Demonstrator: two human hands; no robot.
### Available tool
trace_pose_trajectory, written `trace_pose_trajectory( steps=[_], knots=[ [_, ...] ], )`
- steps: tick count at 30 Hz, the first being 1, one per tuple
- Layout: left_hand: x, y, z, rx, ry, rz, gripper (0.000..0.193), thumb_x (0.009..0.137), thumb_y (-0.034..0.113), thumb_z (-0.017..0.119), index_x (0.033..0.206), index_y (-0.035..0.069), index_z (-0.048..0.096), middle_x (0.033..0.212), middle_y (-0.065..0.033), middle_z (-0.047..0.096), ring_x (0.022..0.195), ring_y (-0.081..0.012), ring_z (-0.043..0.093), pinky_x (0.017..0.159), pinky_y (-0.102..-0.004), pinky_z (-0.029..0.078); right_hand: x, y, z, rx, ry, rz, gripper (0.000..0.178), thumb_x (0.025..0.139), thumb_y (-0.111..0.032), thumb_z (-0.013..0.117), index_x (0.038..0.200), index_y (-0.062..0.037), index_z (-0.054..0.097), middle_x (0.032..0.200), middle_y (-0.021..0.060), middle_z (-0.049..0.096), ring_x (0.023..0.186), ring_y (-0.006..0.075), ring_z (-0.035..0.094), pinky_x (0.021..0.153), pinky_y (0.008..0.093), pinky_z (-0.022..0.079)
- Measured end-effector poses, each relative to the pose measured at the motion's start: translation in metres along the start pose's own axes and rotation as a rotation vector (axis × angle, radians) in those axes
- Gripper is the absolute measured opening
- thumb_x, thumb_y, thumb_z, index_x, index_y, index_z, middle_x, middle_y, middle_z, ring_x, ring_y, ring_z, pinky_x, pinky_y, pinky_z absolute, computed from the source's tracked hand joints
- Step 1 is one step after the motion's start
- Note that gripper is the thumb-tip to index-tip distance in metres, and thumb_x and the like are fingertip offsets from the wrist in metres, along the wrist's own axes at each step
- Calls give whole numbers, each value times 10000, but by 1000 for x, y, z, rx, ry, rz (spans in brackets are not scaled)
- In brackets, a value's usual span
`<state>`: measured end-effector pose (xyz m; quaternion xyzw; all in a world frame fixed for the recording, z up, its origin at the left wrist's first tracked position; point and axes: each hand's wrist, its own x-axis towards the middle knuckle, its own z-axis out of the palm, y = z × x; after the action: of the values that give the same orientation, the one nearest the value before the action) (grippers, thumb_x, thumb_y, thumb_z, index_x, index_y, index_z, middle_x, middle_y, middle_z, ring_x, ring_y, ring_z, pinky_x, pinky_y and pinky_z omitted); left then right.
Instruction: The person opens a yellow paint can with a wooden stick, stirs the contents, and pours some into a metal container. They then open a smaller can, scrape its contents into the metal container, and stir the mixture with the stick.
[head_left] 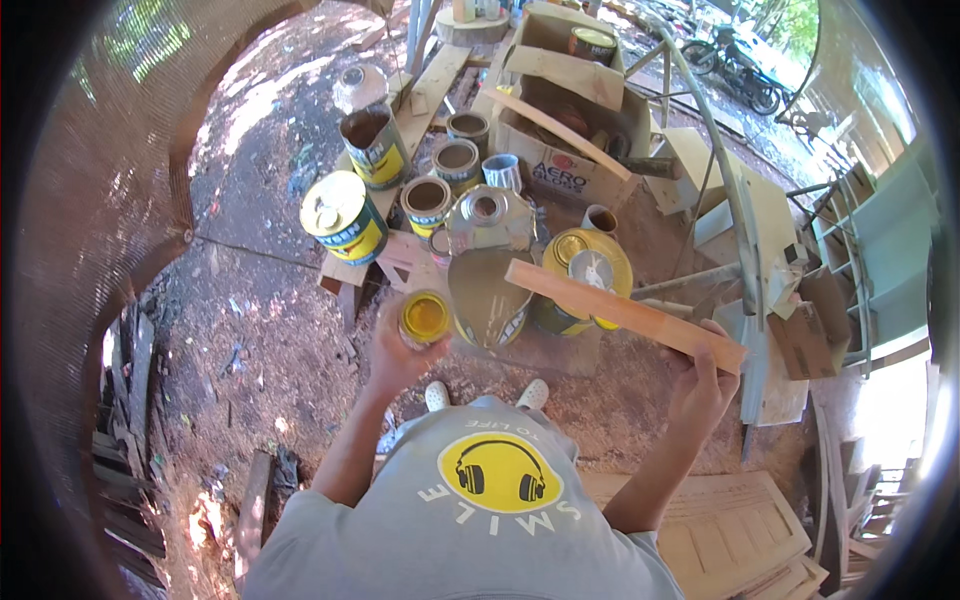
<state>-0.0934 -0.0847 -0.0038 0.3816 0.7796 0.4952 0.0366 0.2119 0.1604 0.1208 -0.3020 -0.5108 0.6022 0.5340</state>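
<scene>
My left hand is wrapped round a small jar with yellow-amber liquid inside, held upright in front of me. In my right hand is a flat wooden board, gripped at its right end and slanting up to the left. The board's far end passes over a large yellow-topped can. Left of that can stands an open container of brownish-grey liquid, a cut plastic piece with a round neck at its far side.
Several paint cans, one silver-lidded and one open brown-stained, stand at the left on planks. A cardboard box sits behind them. A curved metal frame rises at the right. Panelled wooden doors lie at the lower right.
</scene>
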Motion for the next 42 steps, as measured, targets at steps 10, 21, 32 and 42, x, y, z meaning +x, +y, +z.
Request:
trace_pose_trajectory(
  steps=[10, 21, 32, 42],
  knots=[
    [27, 15, -22, 124, 78, 84, 708, 668, 140, 923, 1292, 46, 602, 1212, -170, 649, 1146, -395, 620, 996, -470, 510, -4, 18, -13, -143, 63, -13, 302, 1019, -29, 615, 1248, 167, 593, 1102, 248, 689, 906, 294, 750, 695, 351, 668],
    [26, 7, -15, 156, 34, 125, 736, 695, 182, 923, 1336, 55, 584, 1287, -177, 642, 1225, -393, 608, 1047, -490, 494, -9, 17, -2, -238, 71, 46, 326, 1008, -41, 623, 1231, 191, 572, 1140, 262, 671, 881, 302, 747, 686, 354, 676],
    [35, 10, -15, 264, -5, 219, 780, 688, 201, 928, 1365, 51, 570, 1309, -195, 637, 1262, -422, 582, 1080, -524, 469, -30, 6, 49, -19, -137, -54, 334, 990, -68, 638, 1241, 150, 607, 1111, 221, 695, 819, 273, 740, 721, 368, 649],
    [37, 15, -18, 333, 9, 281, 803, 654, 164, 918, 1369, 63, 568, 1310, -182, 635, 1252, -421, 579, 1089, -529, 456, -43, -2, 89, -183, -296, -111, 283, 987, -7, 663, 1240, 119, 642, 1098, 176, 726, 874, 248, 753, 789, 343, 633]
  ],
)
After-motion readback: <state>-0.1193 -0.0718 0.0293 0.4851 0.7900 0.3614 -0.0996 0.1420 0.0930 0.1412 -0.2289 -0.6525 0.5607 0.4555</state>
